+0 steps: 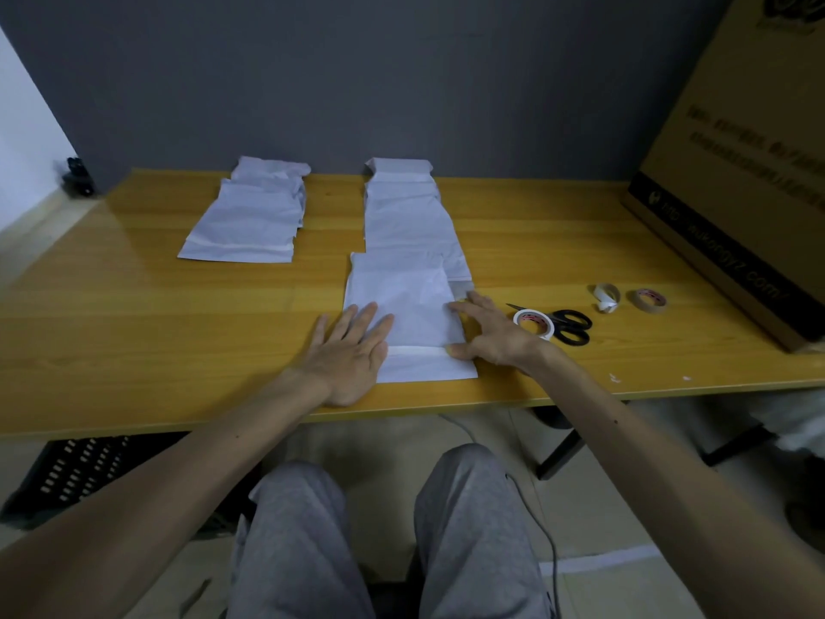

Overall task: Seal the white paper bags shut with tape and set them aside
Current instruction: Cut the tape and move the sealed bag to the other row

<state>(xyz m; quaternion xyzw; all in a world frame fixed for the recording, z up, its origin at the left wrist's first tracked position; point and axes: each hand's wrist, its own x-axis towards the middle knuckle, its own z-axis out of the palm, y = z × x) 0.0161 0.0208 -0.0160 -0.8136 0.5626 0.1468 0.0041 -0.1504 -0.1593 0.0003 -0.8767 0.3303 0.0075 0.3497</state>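
Left hand: your left hand point(346, 357) lies flat and palm down, fingers spread, pressing on the left edge of the white paper bag point(404, 306); it grips nothing.
Right hand: your right hand point(489, 332) arches over the bag's right edge, fingertips point(453, 308) splayed and touching the paper, thumb down at the end of the tape strip point(415, 352); it is unclenched, pinning rather than grasping.
Arms: both forearms reach in from the near table point(134, 350) edge and converge on the bag.
Bag: it lies flat between your hands, the strip running across its near end.
Beyond your fingertips: a row of white bags point(410, 216) straight ahead, a second stack point(252, 216) ahead of your left hand.
Right of your right hand: a tape roll point(533, 323) just beside the wrist, black scissors point(567, 326) against it, then a loose curl of tape point(606, 298) and a brown roll point(649, 300) farther out.
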